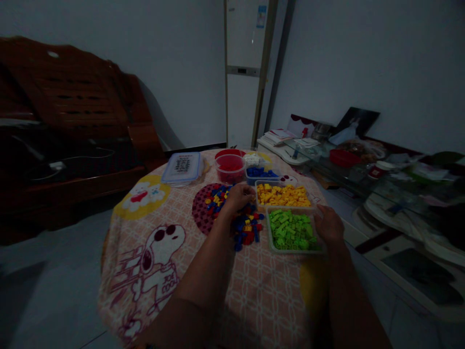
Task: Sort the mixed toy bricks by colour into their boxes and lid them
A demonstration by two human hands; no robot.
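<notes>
Loose red, blue, yellow bricks (248,228)

No readable text here, folks
We can see rows of dark print on the blue-edged lid (182,164), what look like block letters (169,282) on the tablecloth's (254,286) cartoon dog (163,257), and a blue sticker (261,17) up high, all too dim for us to read.

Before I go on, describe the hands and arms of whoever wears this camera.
Left hand and right hand are ungloved. No sleeve or watch shows on the left forearm or right forearm; it's too dim to rule out rings.
</notes>
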